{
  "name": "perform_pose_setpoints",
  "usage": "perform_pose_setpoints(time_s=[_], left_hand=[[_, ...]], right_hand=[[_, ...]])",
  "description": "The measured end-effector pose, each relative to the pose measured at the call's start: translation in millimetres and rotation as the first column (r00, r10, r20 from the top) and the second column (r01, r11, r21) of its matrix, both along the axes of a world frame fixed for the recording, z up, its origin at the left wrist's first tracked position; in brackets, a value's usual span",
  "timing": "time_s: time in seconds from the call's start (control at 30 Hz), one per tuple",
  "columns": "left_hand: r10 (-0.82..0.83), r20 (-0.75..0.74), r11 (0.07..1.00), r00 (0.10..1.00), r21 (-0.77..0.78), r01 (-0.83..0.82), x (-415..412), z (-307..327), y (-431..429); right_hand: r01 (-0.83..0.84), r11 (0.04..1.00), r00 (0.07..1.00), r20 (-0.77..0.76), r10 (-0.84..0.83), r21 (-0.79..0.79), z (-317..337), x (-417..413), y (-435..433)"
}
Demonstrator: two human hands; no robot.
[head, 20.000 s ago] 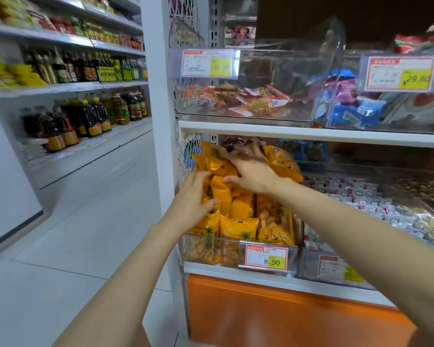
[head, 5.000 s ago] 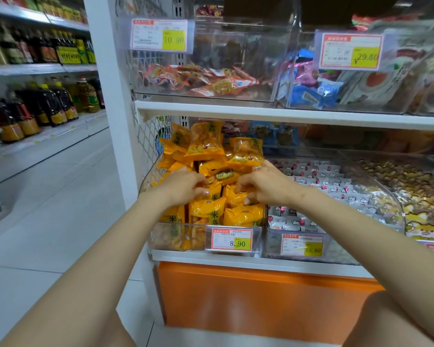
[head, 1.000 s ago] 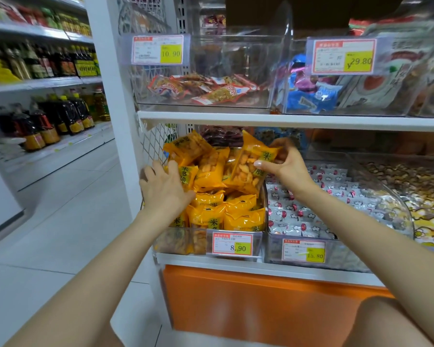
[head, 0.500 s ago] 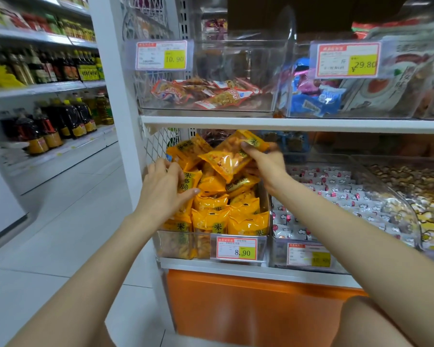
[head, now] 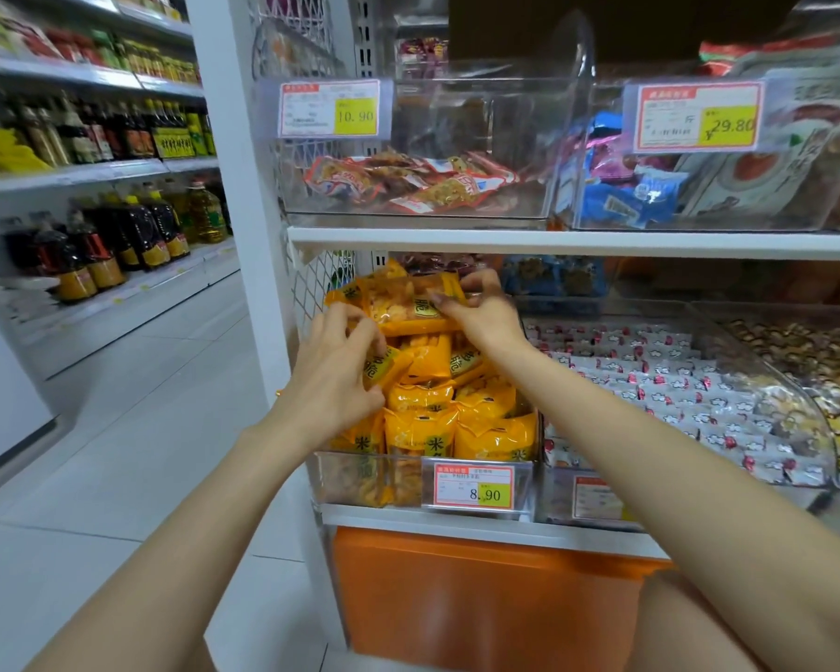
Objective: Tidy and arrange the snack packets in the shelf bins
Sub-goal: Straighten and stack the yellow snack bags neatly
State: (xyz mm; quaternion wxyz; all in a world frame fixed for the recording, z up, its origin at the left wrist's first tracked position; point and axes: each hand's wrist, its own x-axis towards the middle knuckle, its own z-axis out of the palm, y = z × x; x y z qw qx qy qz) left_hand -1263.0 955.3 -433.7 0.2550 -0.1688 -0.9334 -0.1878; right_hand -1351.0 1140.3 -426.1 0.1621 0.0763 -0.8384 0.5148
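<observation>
Over on the left, dark glossy bottles [head: 117, 244] line the aisle shelves, and then comes the smooth white upright [head: 243, 186] of the snack rack. Here's the left hand [head: 333, 375], its fingers curled over the heap and clasping a small tilted packet [head: 389, 368] between thumb and fingertips. Under it sit the yellow packets [head: 423, 429], crinkly shiny film pillows, packed upright in a clear hard-plastic bin [head: 360, 477] with a red-and-yellow price tag [head: 474, 487] on its front. On top of the pile lies the top packet [head: 408, 305], flat and lengthwise, with a see-through window showing pale puffed bits. Its left end is just above the left hand's fingertips. The right hand [head: 481, 315] grasps its right end, thumb on the front and fingers curled behind. Further right, small white-and-red wrapped packets [head: 651, 380] fill the neighbouring clear bin.
</observation>
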Motion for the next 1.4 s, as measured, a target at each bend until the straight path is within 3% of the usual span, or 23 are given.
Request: perform_pose_setpoints(time_s=[0.1, 0.23, 0.43, 0.57, 0.7, 0.77, 0.97, 1.1, 1.2, 1.3, 1.4], left_hand=[[-0.150, 0.103, 0.987, 0.983, 0.078, 0.143, -1, 10, -12], [-0.327, 0.258, 0.944, 0.909, 0.131, 0.302, 1, 16, -26], [-0.393, 0.315, 0.919, 0.864, 0.120, 0.374, -2, 16, -22], [-0.324, 0.335, 0.945, 0.885, 0.075, 0.318, -3, 13, -24], [-0.046, 0.347, 0.979, 0.937, -0.170, 0.111, 2, 15, -28], [-0.015, 0.311, 0.965, 0.950, -0.243, 0.095, 5, 18, -27], [-0.191, 0.042, 0.930, 0.981, -0.311, 0.195, -3, 17, -22], [-0.118, -0.150, 0.944, 0.982, -0.324, 0.064, -8, 12, -22], [-0.123, -0.110, 0.940, 0.986, -0.332, 0.080, -6, 10, -24], [-0.102, 0.003, 0.936, 0.995, -0.337, 0.097, -6, 8, -28], [-0.120, -0.023, 0.944, 0.992, -0.311, 0.107, -7, 5, -28]], right_hand=[[-0.122, 0.991, 0.991, -0.057, 0.125, 0.046, 2, 2, 9], [-0.280, 0.959, 0.958, 0.074, 0.277, 0.042, 3, 4, 25], [-0.128, 0.987, 0.987, -0.081, 0.136, 0.097, 1, 7, 23], [-0.093, 0.993, 0.990, -0.095, 0.101, 0.078, 0, 12, 22], [-0.069, 0.995, 0.991, -0.106, 0.077, 0.076, 0, 15, 21], [-0.061, 0.994, 0.991, -0.113, 0.071, 0.086, 1, 16, 21], [-0.078, 0.997, 0.983, -0.169, 0.076, -0.008, 3, 23, 10], [-0.253, 0.952, 0.955, -0.113, 0.274, 0.173, 0, 24, 2], [-0.361, 0.898, 0.923, -0.039, 0.382, 0.250, 1, 24, 9], [-0.236, 0.938, 0.964, -0.063, 0.260, 0.254, 14, 18, 29], [-0.203, 0.857, 0.979, 0.099, 0.178, 0.474, 17, 0, 58]])
